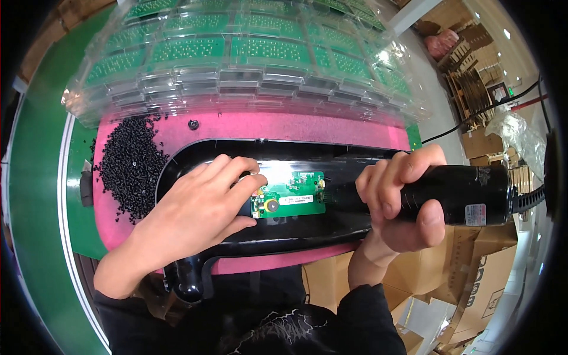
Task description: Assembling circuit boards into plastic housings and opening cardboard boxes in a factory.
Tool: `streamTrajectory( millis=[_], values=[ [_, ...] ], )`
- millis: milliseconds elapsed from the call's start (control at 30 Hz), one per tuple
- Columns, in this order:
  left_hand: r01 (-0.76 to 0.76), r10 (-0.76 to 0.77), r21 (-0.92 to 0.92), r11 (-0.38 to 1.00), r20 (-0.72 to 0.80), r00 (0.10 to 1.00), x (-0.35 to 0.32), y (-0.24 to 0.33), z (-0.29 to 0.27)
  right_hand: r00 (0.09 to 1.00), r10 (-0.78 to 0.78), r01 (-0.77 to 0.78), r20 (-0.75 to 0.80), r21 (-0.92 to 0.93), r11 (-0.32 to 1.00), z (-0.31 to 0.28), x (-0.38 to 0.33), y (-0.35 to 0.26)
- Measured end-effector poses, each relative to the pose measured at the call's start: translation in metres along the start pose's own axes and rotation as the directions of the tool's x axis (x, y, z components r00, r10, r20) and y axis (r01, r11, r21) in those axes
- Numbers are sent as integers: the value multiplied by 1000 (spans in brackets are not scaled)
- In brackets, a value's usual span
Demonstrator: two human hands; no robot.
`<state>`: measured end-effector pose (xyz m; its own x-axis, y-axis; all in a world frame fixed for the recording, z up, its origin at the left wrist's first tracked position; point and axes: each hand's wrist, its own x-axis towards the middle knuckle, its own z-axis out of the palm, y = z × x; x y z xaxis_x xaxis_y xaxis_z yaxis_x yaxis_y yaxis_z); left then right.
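Note:
A small green circuit board [294,195] lies inside a glossy black plastic housing [278,236] on a pink foam pad [284,127]. My left hand [198,213] rests on the housing, its thumb and forefinger pressing the board's left end. My right hand [399,198] is wrapped around a black powered screwdriver [455,194], held sideways with its tip at the board's right edge. A cable runs from the tool's back end to the right.
A heap of small black screws [131,168] sits on the pad's left part. Stacked clear trays of green circuit boards [236,56] stand behind. A green bench surface [35,177] lies left; cardboard boxes [473,272] lie lower right.

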<state>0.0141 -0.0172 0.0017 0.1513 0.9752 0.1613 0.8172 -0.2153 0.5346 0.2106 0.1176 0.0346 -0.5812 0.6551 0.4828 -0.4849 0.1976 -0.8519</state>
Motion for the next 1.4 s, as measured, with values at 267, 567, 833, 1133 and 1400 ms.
streamTrajectory(
  millis=[267,567,833,1133,1400],
  values=[
    [7,-7,4,1000,-8,1000,0,-2,4,997,-45,49,-65,58,997,-7,-5,-3],
    [12,-12,2,1000,12,1000,3,-3,2,998,-44,46,-44,57,997,-8,-8,-5],
    [-11,11,28,1000,-11,1000,-2,2,-1,999,33,-33,-13,6,999,9,-3,-1],
    [87,-22,144,986,-405,914,-6,-6,-22,994,-1,-10,109,102,995,1,-5,1],
    [108,-61,184,977,-240,969,-5,2,-14,779,469,-186,-417,560,807,-19,19,-14]
  ],
)
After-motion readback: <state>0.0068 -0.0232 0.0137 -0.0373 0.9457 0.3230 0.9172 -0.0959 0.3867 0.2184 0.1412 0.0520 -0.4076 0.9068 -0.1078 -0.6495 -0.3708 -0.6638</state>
